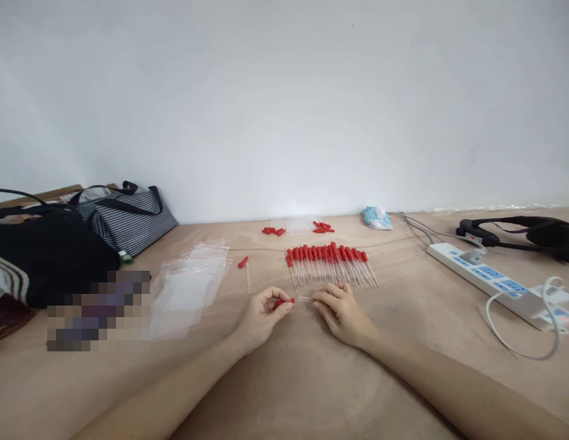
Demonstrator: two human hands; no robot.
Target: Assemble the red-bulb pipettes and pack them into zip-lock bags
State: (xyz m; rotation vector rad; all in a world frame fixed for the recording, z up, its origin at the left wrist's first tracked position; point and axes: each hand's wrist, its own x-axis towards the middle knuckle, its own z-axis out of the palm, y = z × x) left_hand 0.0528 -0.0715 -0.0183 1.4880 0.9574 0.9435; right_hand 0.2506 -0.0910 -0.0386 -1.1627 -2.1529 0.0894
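Between its thumb and fingers, my left hand pinches a red rubber dropper bulb, its open end facing right. My right hand grips a thin clear dropper tube, whose end points left at the bulb with a small gap between them. Just beyond my hands lies a row of droppers with red bulbs on clear tubes. To the left of that row are a loose red bulb and a loose clear tube.
Clear zip bags lie spread at left, near a striped bag and a black bag. Farther back are more red bulbs and a blue tissue pack. A power strip with cables and a black headset occupy the right.
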